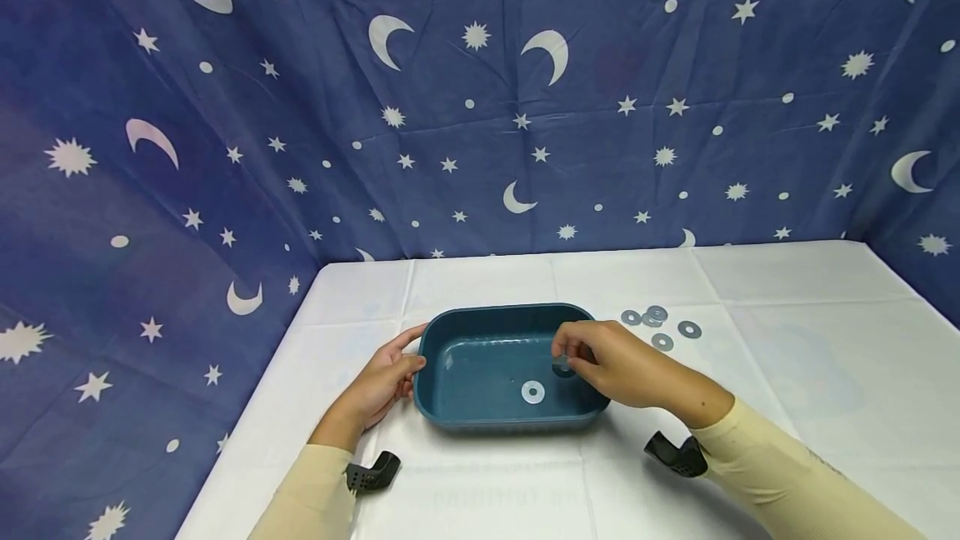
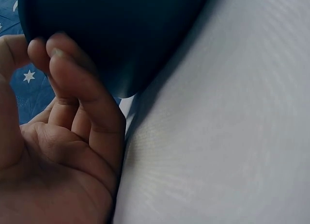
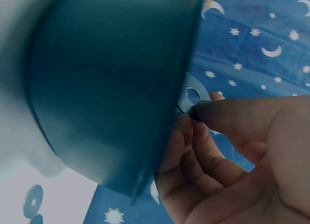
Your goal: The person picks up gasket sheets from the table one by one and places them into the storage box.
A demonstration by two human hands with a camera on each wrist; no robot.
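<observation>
a tub (image 1: 480, 372) is set on the white-covered desk (image 1: 795, 415). its 9 o'clock end is gripped by the left hand (image 1: 378, 386), fingers bent against the outer wall and thumb laid at the rim. over the tub's 3 o'clock side, a held washer (image 3: 199, 84) is pinched between the thumb and fingers of the right hand (image 1: 622, 361). a second washer (image 1: 526, 392) is seen flat on the tub's floor, toward 5 o'clock. outside, between 2 and 3 o'clock, loose washers (image 1: 682, 329) are scattered near the right hand, some overlapped. part of the tub's 3 o'clock end is covered by that hand; in the right wrist view, the inside is blocked by the wall. the desk is backed at 12 o'clock by a starry curtain (image 1: 480, 140).
</observation>
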